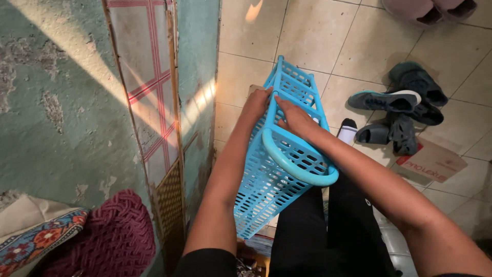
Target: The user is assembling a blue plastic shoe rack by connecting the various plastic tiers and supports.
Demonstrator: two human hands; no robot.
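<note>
Both hands on a blue plastic basket (279, 169); slotted walls, rounded handle arching across its mouth; it is tipped on its side, raised off the tiled floor (312, 36), in front of the person's black-trousered legs (328, 231); far end points away toward the tiles. Left hand (256, 105) curled over the basket's upper left rim, fingers gripping the edge; right hand (296, 119) flat on the upper lattice wall, fingers spread and pressed down, not wrapped round anything; the two hands are near each other, just apart, at the far half of the basket. Left of the basket: peeling green wall (56, 113) with a tiled panel (146, 87) showing red lines. Bottom left: maroon knitted cloth (115, 236) beside a patterned cushion (36, 238). Right of the basket on the floor: dark shoes (405, 102) in a loose pile, a white sock (348, 131) just beside the basket, a piece of cardboard (433, 164) under the shoes' edge. Pinkish slippers (430, 10) at top right, well apart.
</note>
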